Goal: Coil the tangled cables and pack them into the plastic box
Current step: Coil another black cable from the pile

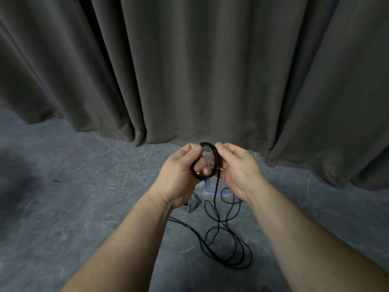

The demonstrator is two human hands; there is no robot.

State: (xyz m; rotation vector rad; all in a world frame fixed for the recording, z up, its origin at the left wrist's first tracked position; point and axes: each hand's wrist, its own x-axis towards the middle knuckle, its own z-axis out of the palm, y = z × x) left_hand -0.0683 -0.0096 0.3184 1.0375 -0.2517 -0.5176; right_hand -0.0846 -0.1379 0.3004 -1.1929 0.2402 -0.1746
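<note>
Grey marbled floor (84, 207), pleated curtain (189, 70) behind: my left hand (179, 178) and right hand (237, 167) pinch a round black cable coil (207, 160); its slack loops trail before the clear plastic box (208, 187).

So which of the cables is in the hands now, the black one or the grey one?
The black cable: both hands hold its coil, and its loose end trails to the floor. The grey cable lies untouched on the floor, beside the left wrist.

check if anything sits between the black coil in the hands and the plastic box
Nothing visible does. The black coil is held by both hands, left and right, directly above the plastic box, which they mostly hide.
</note>
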